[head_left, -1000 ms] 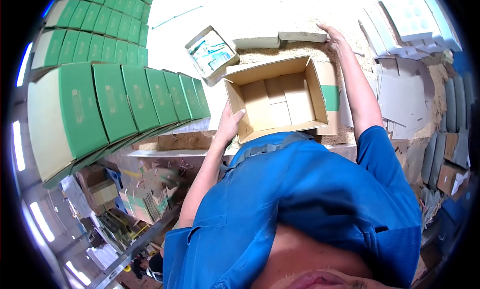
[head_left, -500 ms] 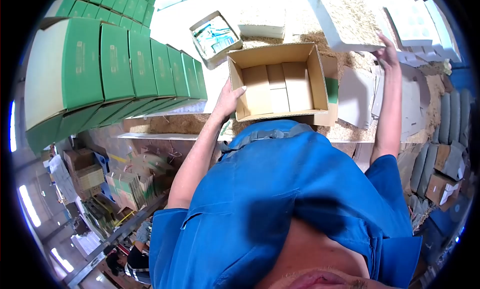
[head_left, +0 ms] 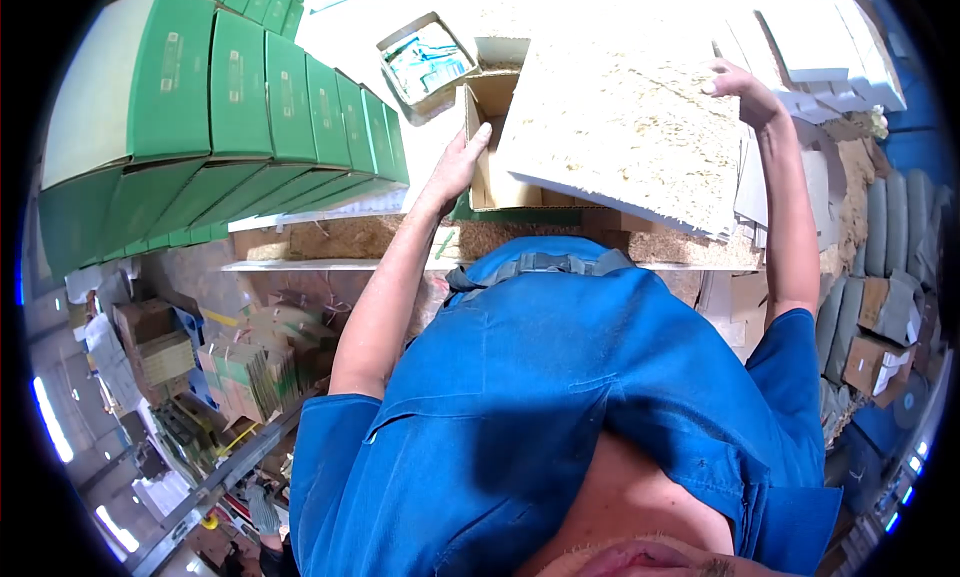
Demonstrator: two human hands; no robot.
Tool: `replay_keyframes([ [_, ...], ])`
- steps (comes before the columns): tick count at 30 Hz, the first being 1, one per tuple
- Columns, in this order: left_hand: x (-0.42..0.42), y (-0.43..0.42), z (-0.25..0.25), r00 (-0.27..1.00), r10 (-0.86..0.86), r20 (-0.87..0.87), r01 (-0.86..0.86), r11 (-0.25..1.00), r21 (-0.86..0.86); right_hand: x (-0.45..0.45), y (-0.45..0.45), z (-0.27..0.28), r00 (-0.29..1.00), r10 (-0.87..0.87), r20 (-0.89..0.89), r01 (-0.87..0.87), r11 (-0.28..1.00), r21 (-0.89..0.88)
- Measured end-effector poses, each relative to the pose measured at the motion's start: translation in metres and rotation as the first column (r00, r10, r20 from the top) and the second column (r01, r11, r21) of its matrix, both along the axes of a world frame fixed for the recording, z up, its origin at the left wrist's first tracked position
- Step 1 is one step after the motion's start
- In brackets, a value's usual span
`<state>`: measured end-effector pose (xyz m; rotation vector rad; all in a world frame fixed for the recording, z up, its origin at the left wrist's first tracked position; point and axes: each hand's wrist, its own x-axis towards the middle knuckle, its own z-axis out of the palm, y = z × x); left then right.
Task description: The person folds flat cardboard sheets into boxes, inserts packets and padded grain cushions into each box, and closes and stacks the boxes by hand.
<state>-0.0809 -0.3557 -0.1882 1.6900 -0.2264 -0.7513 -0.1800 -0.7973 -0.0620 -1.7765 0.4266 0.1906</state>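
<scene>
My left hand (head_left: 459, 169) holds the left wall of an open cardboard box (head_left: 484, 182), thumb at the rim and fingers outside. My right hand (head_left: 745, 89) grips the right edge of a large white foam slab (head_left: 620, 127) with wood shavings strewn over its face. The slab lies tilted over the box and hides most of its opening; only the box's left side and a strip of the front show. Whether the slab touches the box I cannot tell.
Green boxes (head_left: 240, 87) stand in rows at the left. A small open carton (head_left: 428, 62) with blue-and-white packets sits behind the box. White foam pieces (head_left: 815, 42) and grey cardboard sheets (head_left: 815, 187) lie at the right. Behind me at lower left, a person's gloved hand (head_left: 262, 509) shows.
My right hand has brought the foam slab left and toward me, from the upper right to over the box. My left hand has stayed on the box's left wall.
</scene>
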Motion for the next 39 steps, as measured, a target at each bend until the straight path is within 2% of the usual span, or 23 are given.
replay_keyframes([
  [2, 0.003, 0.002, -0.004, 1.0, -0.023, 0.019, 0.022, 0.999, 0.044, 0.018, -0.002, -0.009, 0.999, 0.028, -0.023, -0.029, 0.999, -0.038],
  [4, -0.001, 0.0, 0.005, 1.0, -0.029, 0.001, 0.029, 0.998, 0.051, 0.038, 0.003, -0.011, 0.98, 0.198, -0.036, -0.2, 0.977, -0.081],
  [8, -0.003, -0.001, 0.011, 0.997, -0.047, 0.065, 0.044, 0.998, 0.046, 0.075, 0.032, -0.004, 0.934, 0.353, -0.056, -0.352, 0.936, 0.023],
  [12, 0.001, 0.007, 0.002, 0.998, -0.042, -0.049, 0.04, 0.998, -0.042, 0.095, 0.068, -0.006, 0.919, 0.386, -0.08, -0.382, 0.922, 0.055],
  [14, 0.004, 0.014, -0.006, 0.979, -0.004, -0.201, -0.015, 0.995, -0.096, 0.089, 0.088, 0.009, 0.936, 0.332, -0.118, -0.337, 0.941, -0.022],
  [16, 0.003, 0.016, -0.003, 0.965, 0.022, -0.262, -0.054, 0.992, -0.113, 0.085, 0.097, 0.017, 0.881, 0.408, -0.239, -0.448, 0.882, -0.145],
  [17, 0.002, 0.016, -0.002, 0.947, 0.044, -0.319, -0.088, 0.988, -0.127, 0.077, 0.099, 0.009, 0.905, 0.377, -0.196, -0.4, 0.912, -0.091],
  [18, 0.001, 0.016, 0.002, 0.946, 0.035, -0.323, -0.078, 0.989, -0.123, 0.067, 0.102, -0.012, 0.968, 0.222, -0.118, -0.243, 0.945, -0.218],
  [20, 0.0, 0.009, 0.017, 0.992, 0.123, -0.006, -0.123, 0.992, 0.04, 0.067, 0.096, -0.041, 0.938, 0.301, -0.17, -0.328, 0.931, -0.161],
  [21, 0.0, 0.005, 0.028, 0.996, 0.09, -0.012, -0.089, 0.995, 0.04, 0.065, 0.106, -0.025, 0.891, 0.427, -0.154, -0.448, 0.884, -0.138],
  [22, 0.002, -0.001, 0.042, 0.917, 0.017, 0.398, -0.055, 0.995, 0.084, 0.066, 0.11, -0.023, 0.88, 0.433, -0.197, -0.468, 0.86, -0.204],
  [23, 0.003, -0.009, 0.057, 0.674, -0.07, 0.735, -0.031, 0.992, 0.122, 0.067, 0.117, -0.019, 0.878, 0.469, -0.09, -0.478, 0.854, -0.205],
  [24, 0.0, -0.019, 0.071, 0.524, -0.252, 0.814, 0.005, 0.956, 0.293, 0.078, 0.104, -0.052, 0.879, 0.476, -0.023, -0.465, 0.847, -0.256],
  [25, -0.007, -0.033, 0.082, 0.424, -0.443, 0.79, 0.086, 0.888, 0.452, 0.072, 0.119, -0.021, 0.873, 0.485, -0.056, -0.477, 0.823, -0.308],
  [26, -0.015, -0.045, 0.088, 0.297, -0.611, 0.734, 0.14, 0.788, 0.6, 0.081, 0.121, -0.036, 0.884, 0.45, -0.124, -0.465, 0.822, -0.329],
  [27, -0.023, -0.055, 0.088, 0.24, -0.711, 0.66, 0.229, 0.703, 0.673, 0.085, 0.123, -0.049, 0.86, 0.509, -0.03, -0.464, 0.758, -0.457],
  [29, -0.033, -0.071, 0.079, 0.241, -0.775, 0.584, 0.289, 0.632, 0.719, 0.082, 0.148, -0.063, 0.914, 0.405, 0.022, -0.278, 0.665, -0.694],
  [31, -0.031, -0.08, 0.06, 0.254, -0.826, 0.504, 0.286, 0.562, 0.776, 0.054, 0.167, -0.046, 0.901, 0.39, 0.188, -0.139, 0.672, -0.728],
  [32, -0.029, -0.083, 0.052, 0.226, -0.856, 0.465, 0.269, 0.514, 0.815, 0.046, 0.168, -0.054, 0.871, 0.382, 0.31, -0.069, 0.718, -0.693],
  [33, -0.029, -0.086, 0.052, 0.208, -0.86, 0.466, 0.269, 0.508, 0.818, 0.043, 0.167, -0.071, 0.745, 0.348, 0.568, 0.117, 0.771, -0.626],
  [34, -0.033, -0.087, 0.054, 0.196, -0.866, 0.461, 0.266, 0.499, 0.825, 0.025, 0.165, -0.057, 0.748, 0.283, 0.6, 0.251, 0.716, -0.651],
  [36, -0.04, -0.09, 0.057, 0.196, -0.885, 0.423, 0.268, 0.463, 0.845, -0.014, 0.144, -0.053, 0.672, 0.021, 0.74, 0.492, 0.734, -0.467],
  [39, -0.038, -0.091, 0.047, 0.146, -0.896, 0.42, 0.245, 0.444, 0.862, -0.091, 0.079, -0.107, 0.929, -0.25, 0.274, 0.37, 0.566, -0.737],
])
